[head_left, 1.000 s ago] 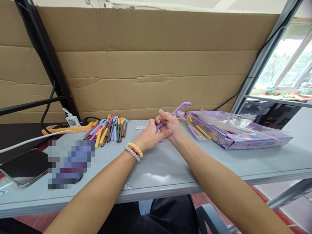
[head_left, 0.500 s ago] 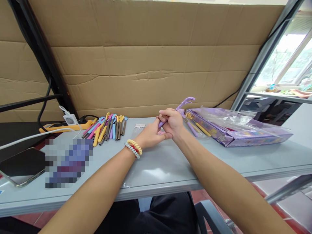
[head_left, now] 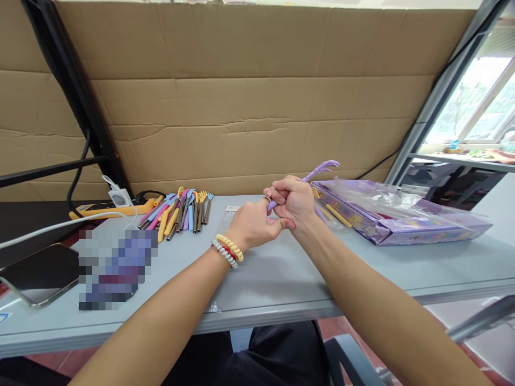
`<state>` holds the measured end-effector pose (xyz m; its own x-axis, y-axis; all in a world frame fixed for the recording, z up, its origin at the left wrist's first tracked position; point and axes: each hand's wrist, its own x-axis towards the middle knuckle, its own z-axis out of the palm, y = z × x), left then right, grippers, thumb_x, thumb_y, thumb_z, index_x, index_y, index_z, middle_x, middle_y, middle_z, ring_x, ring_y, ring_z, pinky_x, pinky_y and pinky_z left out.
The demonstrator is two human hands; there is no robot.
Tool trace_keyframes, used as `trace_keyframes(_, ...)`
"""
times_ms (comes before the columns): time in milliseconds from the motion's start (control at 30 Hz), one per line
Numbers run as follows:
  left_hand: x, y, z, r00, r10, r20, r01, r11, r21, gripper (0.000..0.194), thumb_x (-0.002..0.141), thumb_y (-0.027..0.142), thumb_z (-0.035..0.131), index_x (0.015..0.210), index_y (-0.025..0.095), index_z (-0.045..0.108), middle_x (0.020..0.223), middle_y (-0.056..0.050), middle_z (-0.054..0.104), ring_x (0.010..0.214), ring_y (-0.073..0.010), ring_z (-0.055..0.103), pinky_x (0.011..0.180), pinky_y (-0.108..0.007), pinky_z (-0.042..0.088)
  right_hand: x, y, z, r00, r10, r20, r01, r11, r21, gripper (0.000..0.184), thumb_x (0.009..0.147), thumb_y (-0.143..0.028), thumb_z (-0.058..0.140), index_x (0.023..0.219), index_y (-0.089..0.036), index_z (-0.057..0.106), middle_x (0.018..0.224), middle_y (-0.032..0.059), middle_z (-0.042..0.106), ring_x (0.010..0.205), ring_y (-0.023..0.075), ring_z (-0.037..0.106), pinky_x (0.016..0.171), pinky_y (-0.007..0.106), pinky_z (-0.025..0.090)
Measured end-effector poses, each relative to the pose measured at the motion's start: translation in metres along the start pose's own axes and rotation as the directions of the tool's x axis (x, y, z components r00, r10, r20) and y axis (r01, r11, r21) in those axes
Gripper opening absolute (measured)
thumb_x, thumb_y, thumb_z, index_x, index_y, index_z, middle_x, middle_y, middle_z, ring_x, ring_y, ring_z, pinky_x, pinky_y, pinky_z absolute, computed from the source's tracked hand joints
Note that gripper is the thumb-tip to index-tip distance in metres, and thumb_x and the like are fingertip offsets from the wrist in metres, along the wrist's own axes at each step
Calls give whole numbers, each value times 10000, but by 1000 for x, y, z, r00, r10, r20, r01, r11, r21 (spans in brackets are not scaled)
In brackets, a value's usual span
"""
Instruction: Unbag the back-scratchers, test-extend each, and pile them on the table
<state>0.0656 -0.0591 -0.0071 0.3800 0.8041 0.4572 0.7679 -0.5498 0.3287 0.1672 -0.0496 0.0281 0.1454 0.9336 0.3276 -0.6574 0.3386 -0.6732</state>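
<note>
Across both your hands runs the purple claw-headed stick (head_left: 314, 175), its prongs (head_left: 330, 164) jutting beyond your right hand (head_left: 295, 201). That hand is closed around it; your left hand (head_left: 255, 222) is curled tight on the handle (head_left: 272, 205). It should feel light, stiff and smooth; grip the handle, sparing the thin prongs. Compared with half a second ago, both hands sit slightly farther right, nearer the purple box (head_left: 386, 226).

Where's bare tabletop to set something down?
Right: between purple box, right forearm and table edge. Smaller: between the back scratchers and left forearm. Crowded: left end, with phone and power strip; clear plastic lies between the forearms.
</note>
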Motion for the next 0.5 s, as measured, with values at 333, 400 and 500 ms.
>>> trace_keyframes(333, -3, 9, -3, 996, -87, -28, 86, 996, -26, 572, 690, 746, 499, 847, 208, 613, 610, -19, 603, 667, -224, 617, 543, -298, 368, 1, -7, -3, 999, -30, 24, 31, 998, -59, 479, 488, -17, 531, 484, -194, 86, 359, -96, 111, 308, 23, 193, 382, 237, 386)
trace_keyframes(400, -1, 7, -2, 995, -101, -15, 101, 995, -24, 618, 644, 781, 512, 846, 207, 620, 616, -23, 608, 656, -230, 615, 546, -300, 379, 2, -5, -3, 999, -25, 44, 27, 998, -59, 482, 481, -23, 541, 473, -190, 89, 350, -96, 116, 311, 24, 206, 407, 238, 407)
trace_keyframes(500, 1, 3, -2, 991, -132, -20, 132, 991, 3, 702, 558, 840, 513, 831, 206, 638, 635, -40, 619, 651, -239, 611, 554, -304, 394, 5, -6, -4, 999, -8, 53, 10, 999, -46, 477, 506, -37, 552, 469, -186, 101, 348, -89, 127, 321, 33, 240, 459, 247, 446)
